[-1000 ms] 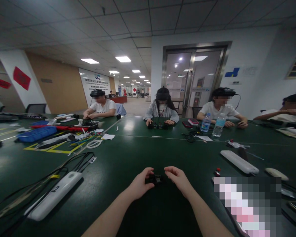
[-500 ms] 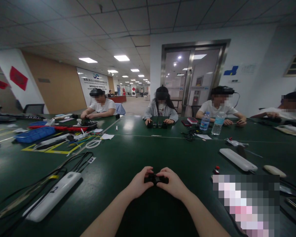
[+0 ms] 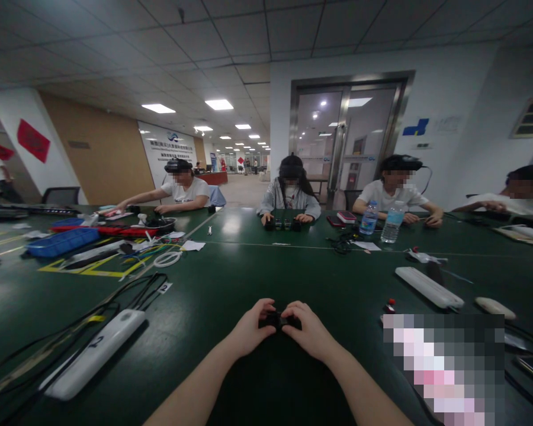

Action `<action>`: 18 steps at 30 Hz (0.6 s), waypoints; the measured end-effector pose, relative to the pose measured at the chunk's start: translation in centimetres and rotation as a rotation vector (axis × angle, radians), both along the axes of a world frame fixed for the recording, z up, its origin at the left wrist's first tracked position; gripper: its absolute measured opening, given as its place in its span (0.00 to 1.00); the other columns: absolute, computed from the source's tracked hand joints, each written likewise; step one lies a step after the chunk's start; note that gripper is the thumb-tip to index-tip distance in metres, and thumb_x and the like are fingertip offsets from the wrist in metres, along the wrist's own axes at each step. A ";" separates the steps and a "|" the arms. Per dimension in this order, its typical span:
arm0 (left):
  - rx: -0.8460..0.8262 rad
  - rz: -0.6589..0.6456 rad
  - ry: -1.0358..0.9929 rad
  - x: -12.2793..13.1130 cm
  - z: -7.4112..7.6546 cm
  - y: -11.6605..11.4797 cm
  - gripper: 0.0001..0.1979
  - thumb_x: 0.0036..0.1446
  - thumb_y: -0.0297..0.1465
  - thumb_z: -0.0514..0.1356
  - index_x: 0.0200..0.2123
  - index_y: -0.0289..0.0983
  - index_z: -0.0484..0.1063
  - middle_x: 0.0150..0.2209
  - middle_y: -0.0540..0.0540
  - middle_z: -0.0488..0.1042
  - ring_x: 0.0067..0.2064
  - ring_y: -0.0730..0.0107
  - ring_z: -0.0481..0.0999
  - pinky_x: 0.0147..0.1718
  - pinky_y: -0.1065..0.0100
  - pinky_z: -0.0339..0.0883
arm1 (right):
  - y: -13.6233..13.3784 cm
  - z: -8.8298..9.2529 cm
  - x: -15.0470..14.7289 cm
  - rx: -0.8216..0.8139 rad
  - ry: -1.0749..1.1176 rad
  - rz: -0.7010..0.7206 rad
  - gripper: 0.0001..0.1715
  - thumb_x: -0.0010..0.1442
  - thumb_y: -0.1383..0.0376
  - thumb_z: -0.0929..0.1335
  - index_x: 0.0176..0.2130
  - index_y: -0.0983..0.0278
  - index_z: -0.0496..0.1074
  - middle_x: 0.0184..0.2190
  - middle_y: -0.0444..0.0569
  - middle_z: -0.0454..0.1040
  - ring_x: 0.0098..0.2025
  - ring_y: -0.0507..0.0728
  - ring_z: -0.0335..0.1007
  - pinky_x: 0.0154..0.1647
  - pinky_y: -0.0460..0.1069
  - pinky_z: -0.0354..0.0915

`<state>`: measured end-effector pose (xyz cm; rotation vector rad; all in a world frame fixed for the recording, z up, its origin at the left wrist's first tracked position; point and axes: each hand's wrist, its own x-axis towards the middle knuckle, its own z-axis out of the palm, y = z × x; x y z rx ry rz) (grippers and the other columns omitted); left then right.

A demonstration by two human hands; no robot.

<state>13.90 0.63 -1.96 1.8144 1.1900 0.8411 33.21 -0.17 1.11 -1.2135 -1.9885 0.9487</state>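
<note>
Black object (image 3: 273, 320) toward desk's (image 3: 231, 278) near edge: right hand (image 3: 312, 331) now joins left hand (image 3: 251, 331) in pinching it, likely steadier.

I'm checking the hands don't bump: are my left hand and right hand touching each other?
Apart. The head view shows a narrow dark gap between the left hand and right hand, with part of a small black object visible there.
</note>
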 end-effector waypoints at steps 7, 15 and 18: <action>-0.025 0.002 -0.007 -0.1 0.0 0.0 0.29 0.45 0.24 0.59 0.51 0.42 0.56 0.48 0.46 0.65 0.49 0.67 0.66 0.49 0.61 0.59 | -0.2 0.2 -0.2 -0.039 0.045 -0.006 0.08 0.47 0.63 0.67 0.33 0.57 0.70 0.39 0.45 0.67 0.43 0.58 0.61 0.42 0.53 0.58; -0.035 0.016 0.035 0.0 0.5 -0.3 0.29 0.45 0.26 0.59 0.52 0.42 0.56 0.48 0.46 0.65 0.49 0.67 0.65 0.50 0.60 0.59 | 1.0 -0.6 0.3 -0.141 0.380 -0.147 0.10 0.48 0.61 0.66 0.34 0.60 0.68 0.33 0.45 0.70 0.38 0.56 0.65 0.39 0.51 0.60; -0.030 0.014 0.028 0.0 0.6 -0.3 0.29 0.45 0.25 0.59 0.51 0.42 0.56 0.48 0.46 0.65 0.49 0.67 0.66 0.50 0.60 0.58 | 1.7 -1.1 0.8 -0.228 0.535 -0.275 0.13 0.47 0.59 0.67 0.35 0.61 0.68 0.33 0.46 0.70 0.35 0.55 0.65 0.34 0.50 0.61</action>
